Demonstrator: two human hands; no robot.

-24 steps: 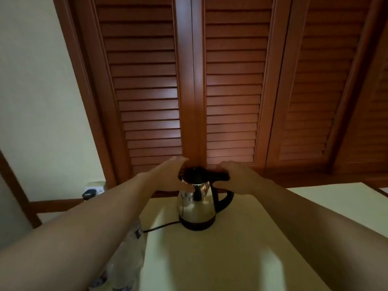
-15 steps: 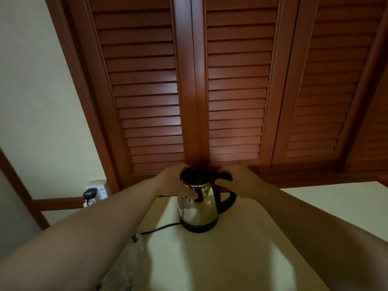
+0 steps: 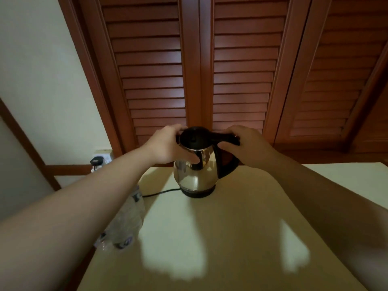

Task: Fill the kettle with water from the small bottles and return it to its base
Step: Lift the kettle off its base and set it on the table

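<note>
A shiny steel kettle (image 3: 195, 175) with a black lid and black handle stands on its black base (image 3: 198, 193) at the far middle of a pale table (image 3: 220, 238). My left hand (image 3: 168, 147) grips the kettle's upper left side, thumb across the steel front, fingers round the lid's rim. My right hand (image 3: 243, 147) holds the top of the black handle (image 3: 225, 138). Clear plastic bottles (image 3: 128, 221) lie under my left forearm at the table's left edge, partly hidden.
A black cord (image 3: 159, 193) runs from the base off the table's left side. A wall socket with a black plug (image 3: 98, 161) sits low on the left wall. Brown louvred doors (image 3: 199, 70) rise close behind the table.
The view has dropped and drawn slightly nearer. Both hands have closed in on the kettle: the left thumb now lies across the steel front, the right hand sits on the handle top.
</note>
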